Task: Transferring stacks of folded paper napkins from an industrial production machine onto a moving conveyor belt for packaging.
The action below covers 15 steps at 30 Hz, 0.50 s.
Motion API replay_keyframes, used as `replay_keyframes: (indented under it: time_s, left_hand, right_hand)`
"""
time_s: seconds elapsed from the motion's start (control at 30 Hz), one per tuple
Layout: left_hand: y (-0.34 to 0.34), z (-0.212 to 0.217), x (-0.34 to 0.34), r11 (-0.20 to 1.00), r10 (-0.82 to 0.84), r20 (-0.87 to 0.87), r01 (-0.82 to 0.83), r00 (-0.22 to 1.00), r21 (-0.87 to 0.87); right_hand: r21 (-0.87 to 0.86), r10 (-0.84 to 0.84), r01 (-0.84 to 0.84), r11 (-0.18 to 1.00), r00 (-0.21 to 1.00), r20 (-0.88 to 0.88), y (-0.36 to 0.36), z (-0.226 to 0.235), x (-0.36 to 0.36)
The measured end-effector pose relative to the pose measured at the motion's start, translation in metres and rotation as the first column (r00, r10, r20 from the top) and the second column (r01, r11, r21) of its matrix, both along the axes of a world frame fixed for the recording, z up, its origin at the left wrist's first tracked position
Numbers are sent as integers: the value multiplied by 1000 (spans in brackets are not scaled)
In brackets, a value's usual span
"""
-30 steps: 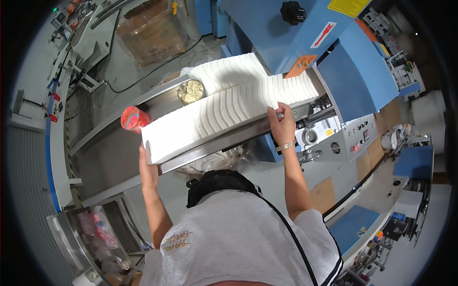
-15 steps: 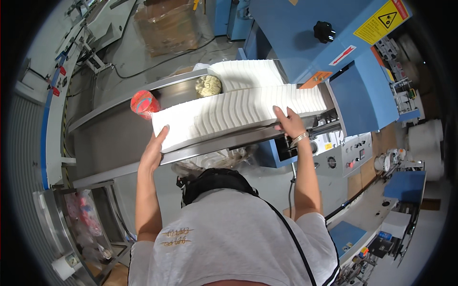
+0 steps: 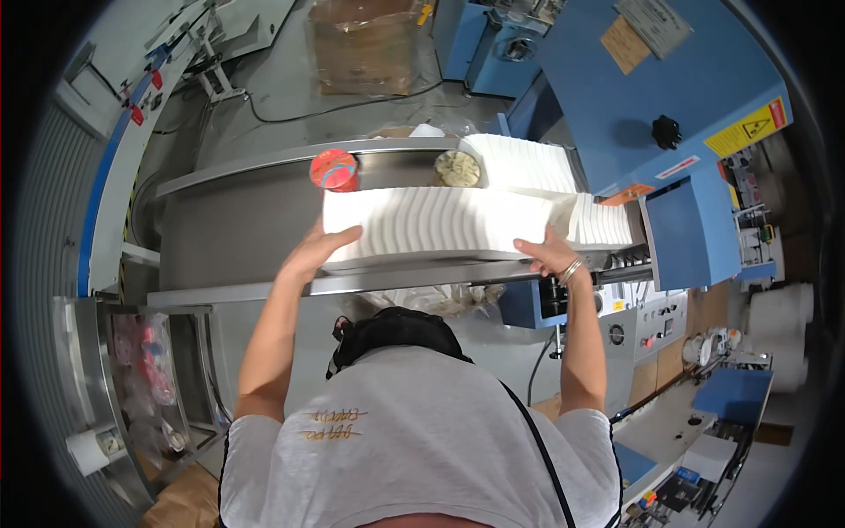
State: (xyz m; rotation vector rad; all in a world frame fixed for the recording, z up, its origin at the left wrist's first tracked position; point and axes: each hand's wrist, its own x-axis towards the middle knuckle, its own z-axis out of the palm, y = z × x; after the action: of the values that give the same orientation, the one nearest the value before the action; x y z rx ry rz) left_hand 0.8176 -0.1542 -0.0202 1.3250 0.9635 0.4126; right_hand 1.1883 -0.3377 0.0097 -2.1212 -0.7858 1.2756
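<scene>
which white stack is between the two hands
The front stack, with the left hand at one end and right hand at the other; the far stack lies behind it, the third stack right of it.

Beyond my hands [image 3: 308, 253] I see a cardboard box [image 3: 363, 53]; pink bags [image 3: 155, 363] lie left of them, white rolls [image 3: 778, 324] right.

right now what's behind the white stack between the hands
Behind it: a red cylinder, a round yellowish object and another white stack; the held stack hides the cylinder's base.
</scene>
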Motion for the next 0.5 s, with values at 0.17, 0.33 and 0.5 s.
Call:
replay_keyframes:
  time_s: [0.17, 0.33, 0.5]
  left_hand:
    - [30, -2, -113, 983, 154, -44, -157, 987, -97]
    - [49, 2, -196, 945, 327, -40, -328, 944, -6]
    - [55, -1, -197, 948, 317, -40, -317, 947, 14]
  right_hand:
    - [-1, 156, -156, 988, 985, -69, 44, 13, -98]
    - [223, 339, -311, 924, 935, -101, 96, 2, -167]
    - [82, 384, -376, 923, 912, -145, 128, -8, -143]
